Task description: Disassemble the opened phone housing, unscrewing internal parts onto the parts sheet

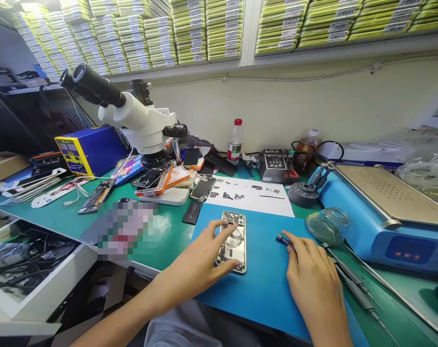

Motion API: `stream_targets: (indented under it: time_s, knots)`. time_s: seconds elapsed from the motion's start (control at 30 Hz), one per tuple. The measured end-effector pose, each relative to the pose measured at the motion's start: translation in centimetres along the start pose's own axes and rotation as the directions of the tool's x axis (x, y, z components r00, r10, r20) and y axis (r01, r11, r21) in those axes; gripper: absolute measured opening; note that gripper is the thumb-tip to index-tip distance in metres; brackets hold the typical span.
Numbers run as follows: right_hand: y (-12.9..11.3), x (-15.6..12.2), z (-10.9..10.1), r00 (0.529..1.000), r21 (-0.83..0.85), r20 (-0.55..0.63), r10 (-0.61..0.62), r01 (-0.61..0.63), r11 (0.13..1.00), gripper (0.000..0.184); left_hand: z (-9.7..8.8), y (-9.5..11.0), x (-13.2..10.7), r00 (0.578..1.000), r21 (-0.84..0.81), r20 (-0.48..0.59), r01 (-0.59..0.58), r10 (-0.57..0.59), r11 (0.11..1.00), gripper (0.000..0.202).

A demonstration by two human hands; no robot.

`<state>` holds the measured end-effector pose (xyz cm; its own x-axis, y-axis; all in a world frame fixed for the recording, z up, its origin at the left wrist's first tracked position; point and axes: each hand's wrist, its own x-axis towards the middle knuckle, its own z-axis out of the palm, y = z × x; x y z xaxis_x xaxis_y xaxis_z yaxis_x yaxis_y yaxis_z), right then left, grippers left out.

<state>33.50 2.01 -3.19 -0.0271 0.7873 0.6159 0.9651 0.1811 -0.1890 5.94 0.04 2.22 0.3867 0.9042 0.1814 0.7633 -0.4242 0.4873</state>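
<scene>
Currently my left hand (203, 255) spreads wide over the uncovered phone (236, 239), which lies lengthwise near-to-far, while my right hand (310, 270), farther right, pinches a dark piece (281, 238).

Bare left hand (207, 251), bare right hand (310, 265), slim fingers (224, 236), uncovered forearms (142, 303), creased pale grey clothing (182, 327)

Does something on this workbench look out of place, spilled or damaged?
Two things stand out. At left, the drawer stands open, its cables tangled. Near it, a pixelated patch oddly hides part of the green bench. The phone under the left hand lies opened, its parts bare, but damage is unclear. No spill shows.
</scene>
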Motion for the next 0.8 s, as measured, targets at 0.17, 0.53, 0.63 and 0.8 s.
stream_targets:
  time_s: [0.17, 0.53, 0.63, 0.8]
  knots:
    - [0.0, -0.1, -0.2, 1.0, -0.028, 0.004, -0.004, 0.005, 1.0, 0.037, -1.4, -2.7, -1.3, 0.999, -0.08, -0.038, -0.001, -0.002, 0.997, 0.026]
    - [0.2, 0.2, 0.0, 0.999, -0.05, -0.015, -0.051, 0.05, 0.997, 0.038, -2.2, -7.6, -0.6, 0.952, 0.199, -0.299, 0.125, -0.061, 0.972, 0.029]
    - [0.2, 0.3, 0.1, 0.997, -0.044, -0.022, -0.068, 0.067, 0.997, 0.037, -2.1, -7.9, -0.2, 0.954, 0.231, -0.3, 0.072, 0.001, 0.97, 0.029]
    - [-0.1, 0.3, 0.0, 0.995, -0.03, -0.049, -0.083, 0.082, 0.996, 0.04, -0.3, -6.8, -0.6, 0.949, 0.211, -0.304, -0.018, 0.082, 0.977, 0.021]
